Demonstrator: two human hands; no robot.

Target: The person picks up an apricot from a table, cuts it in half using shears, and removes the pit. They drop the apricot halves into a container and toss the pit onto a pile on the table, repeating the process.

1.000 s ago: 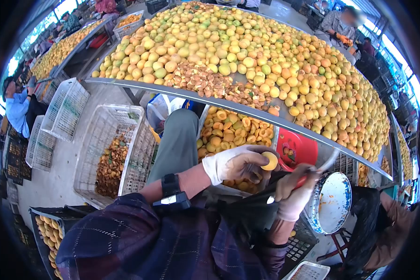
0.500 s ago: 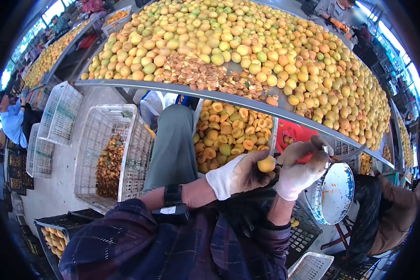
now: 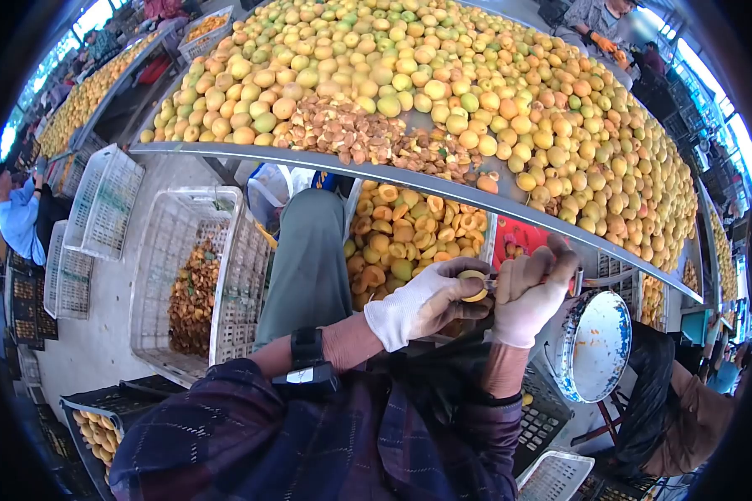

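"Purple-blue plaid jacket [image 3: 292,438] came nearest, fine. Hands?"

"Left hand [image 3: 439,307], white-gloved: fingers grasped one yellow fruit [image 3: 474,289], held up just beside the other hand."

"And the right?"

"Right hand [image 3: 530,296], gloved too, fingers clenched around a tool [image 3: 576,282]. Mostly hidden; a bit of red showed past the knuckles. Couldn't tell if its tip touched the fruit."

"Fruit location?"

"Between the hands, over the near right part of a crate [image 3: 490,238] of halved fruit [image 3: 409,238]. White bucket [image 3: 602,351], blue-marked rim, stood to the right; red tub [image 3: 510,232] showed behind the right hand."

"Beyond that?"

"Metal edge of the worktop [image 3: 443,187]. Brownish pieces [image 3: 342,129] heaped near it; whole fruit [image 3: 443,75], yellow through green, piled behind and both sides."

"Far side?"

"Co-worker [image 3: 589,18], upper right, wearing an orange glove [image 3: 603,42]."
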